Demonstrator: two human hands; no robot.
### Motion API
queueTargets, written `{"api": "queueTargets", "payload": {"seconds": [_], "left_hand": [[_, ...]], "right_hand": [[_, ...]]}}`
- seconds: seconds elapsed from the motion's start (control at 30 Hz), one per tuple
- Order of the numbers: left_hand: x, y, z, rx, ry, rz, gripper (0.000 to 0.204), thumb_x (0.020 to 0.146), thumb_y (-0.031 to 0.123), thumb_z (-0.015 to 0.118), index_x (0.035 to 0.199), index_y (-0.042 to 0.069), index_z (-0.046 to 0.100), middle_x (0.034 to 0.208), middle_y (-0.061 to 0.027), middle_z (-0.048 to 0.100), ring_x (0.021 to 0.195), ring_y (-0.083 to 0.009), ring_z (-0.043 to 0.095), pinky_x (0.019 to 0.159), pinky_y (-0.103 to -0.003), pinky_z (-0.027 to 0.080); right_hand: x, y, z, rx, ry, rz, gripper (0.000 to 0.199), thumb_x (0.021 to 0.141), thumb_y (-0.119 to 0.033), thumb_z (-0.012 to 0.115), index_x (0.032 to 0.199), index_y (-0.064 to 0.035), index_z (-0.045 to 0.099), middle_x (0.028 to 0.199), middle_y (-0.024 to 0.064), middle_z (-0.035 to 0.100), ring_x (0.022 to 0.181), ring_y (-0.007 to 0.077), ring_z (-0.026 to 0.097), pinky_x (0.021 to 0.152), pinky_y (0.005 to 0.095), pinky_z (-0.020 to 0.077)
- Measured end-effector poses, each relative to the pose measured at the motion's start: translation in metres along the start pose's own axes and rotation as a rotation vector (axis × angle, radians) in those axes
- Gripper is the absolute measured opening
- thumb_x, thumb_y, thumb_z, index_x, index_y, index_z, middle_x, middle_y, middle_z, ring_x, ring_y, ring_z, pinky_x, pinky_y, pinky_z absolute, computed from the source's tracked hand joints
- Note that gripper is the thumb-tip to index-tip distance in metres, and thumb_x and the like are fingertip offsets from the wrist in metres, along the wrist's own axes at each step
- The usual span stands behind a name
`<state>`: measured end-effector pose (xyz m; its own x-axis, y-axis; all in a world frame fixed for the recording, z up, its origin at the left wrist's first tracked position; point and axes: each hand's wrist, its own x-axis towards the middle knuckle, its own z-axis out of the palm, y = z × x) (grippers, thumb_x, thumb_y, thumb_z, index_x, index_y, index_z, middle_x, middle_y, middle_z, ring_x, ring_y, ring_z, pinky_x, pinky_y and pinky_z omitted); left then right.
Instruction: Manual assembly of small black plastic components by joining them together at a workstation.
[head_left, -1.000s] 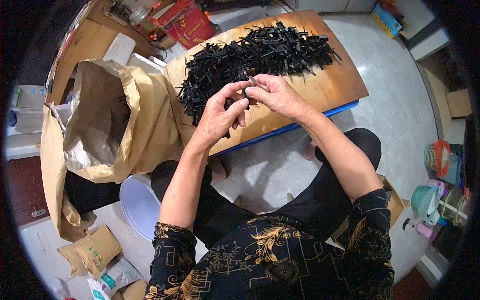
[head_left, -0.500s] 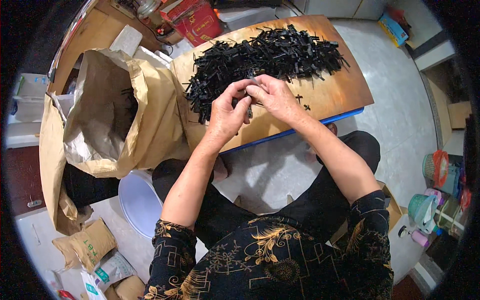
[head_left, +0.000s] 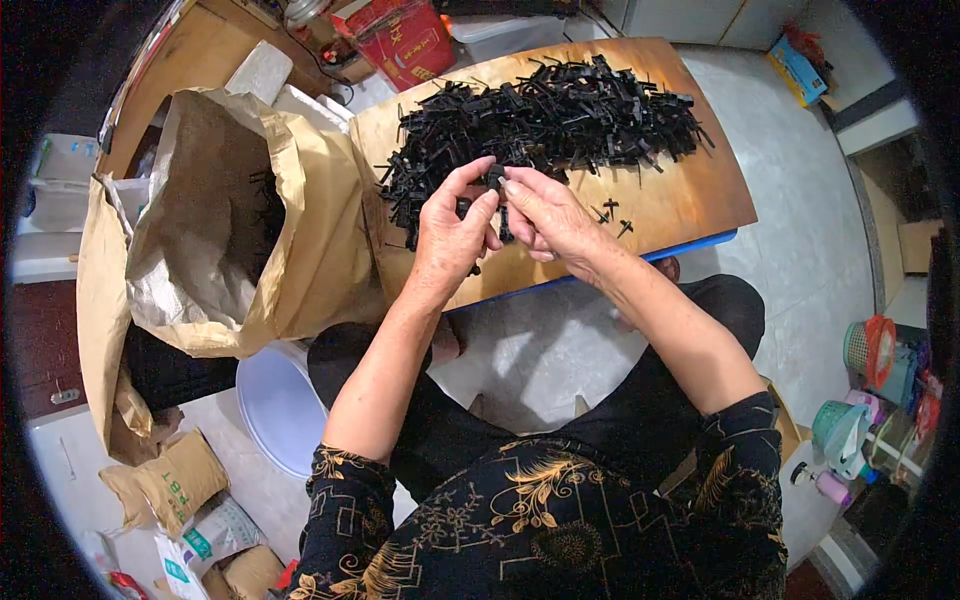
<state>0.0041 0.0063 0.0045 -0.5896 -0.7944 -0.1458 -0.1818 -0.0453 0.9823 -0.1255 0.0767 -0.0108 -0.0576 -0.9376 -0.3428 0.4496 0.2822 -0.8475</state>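
Observation:
Over the near left part of a wooden board (head_left: pixel 690 215), my left hand (head_left: pixel 452 225) pinches a small black plastic piece (head_left: pixel 495 177) between thumb and forefinger. More black bits show beneath its curled fingers. My right hand (head_left: pixel 560 220) is closed beside it, thumb and forefinger meeting right at the piece; what it grips is too small to make out. Behind both hands spreads a heap of thin black plastic parts (head_left: pixel 560 115), many with spiky stems. Two small cross-shaped black pieces (head_left: pixel 610 204) lie apart from the heap, to the right of my hands.
A large open brown paper sack (head_left: pixel 320 230) stands against the board's left side, with black parts inside. Below it sits a white tub (head_left: pixel 272 410). A red box (head_left: pixel 400 45) and a clear plastic container (head_left: pixel 510 35) are beyond the board. Filled bags (head_left: pixel 180 480) lie at lower left.
The black piece now shows between my fingertips. My right hand has turned and dropped slightly, its fingers curling in; a pale sliver seen at its fingertips before no longer shows. The view shifted a little.

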Motion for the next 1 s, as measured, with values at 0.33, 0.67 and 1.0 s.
{"api": "queueTargets", "payload": {"seconds": [0.33, 0.67, 1.0], "left_hand": [[0.006, -0.007, 0.001, 0.034, -0.002, 0.032, 0.035, 0.086, 0.003, 0.053, 0.121, 0.006, 0.051, 0.082, -0.0043, 0.056, 0.052, -0.0067, 0.052, 0.043, -0.02, 0.044], [0.016, -0.033, 0.005, 0.154, 0.146, 0.198, 0.031, 0.083, 0.0, 0.055, 0.114, 0.007, 0.057, 0.082, -0.0036, 0.06, 0.064, -0.0057, 0.054, 0.051, -0.022, 0.049], [0.01, -0.01, -0.001, 0.12, 0.109, 0.084, 0.031, 0.083, 0.002, 0.056, 0.113, 0.01, 0.055, 0.079, -0.0037, 0.058, 0.057, -0.0059, 0.052, 0.047, -0.021, 0.044]], "right_hand": [[0.007, 0.002, 0.005, 0.017, 0.048, 0.008, 0.039, 0.095, -0.029, 0.041, 0.127, -0.0064, 0.037, 0.058, -0.0063, 0.038, 0.044, 0.0012, 0.03, 0.037, 0.0162, 0.0229], [0.024, 0.015, 0.009, -0.051, 0.093, 0.012, 0.034, 0.095, -0.029, 0.04, 0.124, -0.0114, 0.039, 0.057, -0.0069, 0.035, 0.044, 0.0009, 0.027, 0.036, 0.0168, 0.0202], [0.029, -0.014, -0.022, -0.15, -0.228, 0.141, 0.031, 0.094, -0.031, 0.045, 0.119, -0.0139, 0.046, 0.055, -0.0086, 0.036, 0.042, 0.0014, 0.027, 0.036, 0.0173, 0.0193]]}}
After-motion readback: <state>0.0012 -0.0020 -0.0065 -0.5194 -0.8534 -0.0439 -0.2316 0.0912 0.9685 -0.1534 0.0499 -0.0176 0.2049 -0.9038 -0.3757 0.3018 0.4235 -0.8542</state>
